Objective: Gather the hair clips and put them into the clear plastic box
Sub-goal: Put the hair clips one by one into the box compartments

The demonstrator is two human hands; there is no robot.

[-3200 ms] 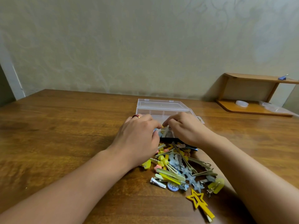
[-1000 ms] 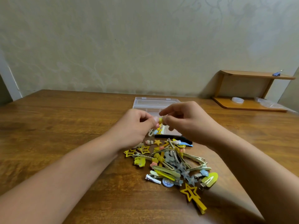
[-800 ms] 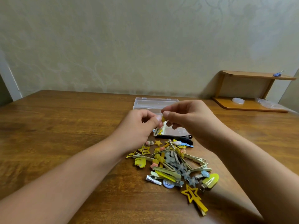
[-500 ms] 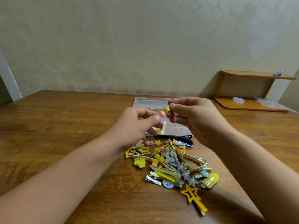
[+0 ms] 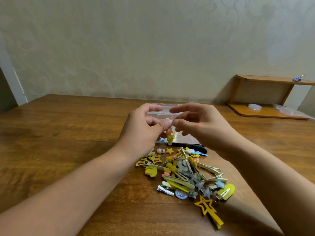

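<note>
My left hand (image 5: 144,132) pinches a small hair clip (image 5: 169,137) with yellow and pink charms between thumb and fingers; the clip hangs down over the clear plastic box (image 5: 185,139). Close beside it, my right hand (image 5: 201,126) has loosely spread fingers, their tips almost at my left thumb, and I see nothing held in it. Both hands hide much of the box. A pile of hair clips (image 5: 185,172), mostly yellow, grey and cream, lies on the table in front of the box. A long yellow star clip (image 5: 208,209) is nearest me.
A black clip (image 5: 196,147) lies against the box's near edge. The wooden table (image 5: 68,133) runs back to a wall. A low wooden shelf (image 5: 265,113) stands at the far right, with a small white round object (image 5: 254,106) on it.
Both hands rose from the pile to above the box. The right hand, which pinched the charm clip together with the left, has spread its fingers; the clip now hangs from the left hand alone.
</note>
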